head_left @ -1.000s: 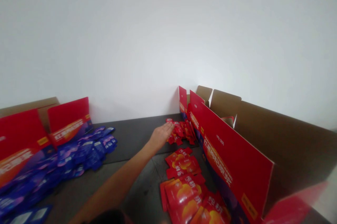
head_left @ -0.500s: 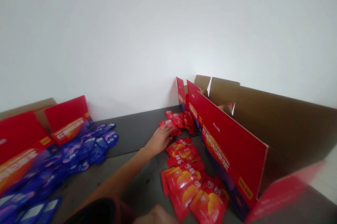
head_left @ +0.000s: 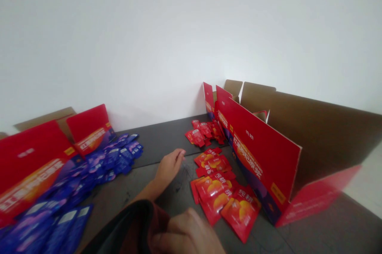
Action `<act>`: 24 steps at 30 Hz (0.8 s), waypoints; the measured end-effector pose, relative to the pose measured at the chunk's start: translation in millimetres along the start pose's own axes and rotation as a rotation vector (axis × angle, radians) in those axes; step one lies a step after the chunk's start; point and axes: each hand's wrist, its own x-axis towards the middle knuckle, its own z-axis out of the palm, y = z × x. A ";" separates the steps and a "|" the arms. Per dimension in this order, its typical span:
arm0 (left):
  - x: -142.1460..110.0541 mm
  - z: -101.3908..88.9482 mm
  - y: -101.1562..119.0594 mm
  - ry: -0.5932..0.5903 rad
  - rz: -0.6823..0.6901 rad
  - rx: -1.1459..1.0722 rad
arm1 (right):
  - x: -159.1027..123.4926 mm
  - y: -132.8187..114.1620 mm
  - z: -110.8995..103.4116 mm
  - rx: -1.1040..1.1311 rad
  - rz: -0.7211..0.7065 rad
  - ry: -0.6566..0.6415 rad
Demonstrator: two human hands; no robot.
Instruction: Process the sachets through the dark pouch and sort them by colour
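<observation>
My left hand (head_left: 169, 165) hovers over the dark table, left of the red sachets (head_left: 213, 190), with its fingers curled together. No item shows in it. Farther back, past its fingertips, sits a smaller pile of red sachets (head_left: 197, 136). Close to the camera, my right hand (head_left: 191, 235) is closed, its fingers against a dark red, cloth-like piece with a black edge (head_left: 146, 222). This piece lies across my left forearm; whether it is a sleeve I cannot tell. Both the piece and the right hand are blurred.
A long red open carton (head_left: 256, 154) stands at the right, its brown flaps raised. At the left are red cartons (head_left: 36, 166) with a heap of blue sachets (head_left: 98, 162) along them. The dark table (head_left: 158, 138) meets a white wall (head_left: 149, 47) behind.
My left hand has drawn back from the far red sachets, and its fingers have curled. My right hand and the dark red piece now show more, higher in view. The view has shifted slightly.
</observation>
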 end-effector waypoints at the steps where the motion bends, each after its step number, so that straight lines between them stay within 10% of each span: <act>1: -8.5 -4.9 6.5 -0.015 0.002 -0.009 | -0.7 0.1 3.7 0.004 -0.023 -0.039; 10: -49.2 5.0 58.0 -0.191 0.094 -0.116 | -11.5 -6.3 10.9 -0.088 -0.075 -0.083; 24: -43.0 1.8 53.6 -0.337 -0.029 -0.349 | -9.2 4.1 19.6 -0.044 -0.114 -0.099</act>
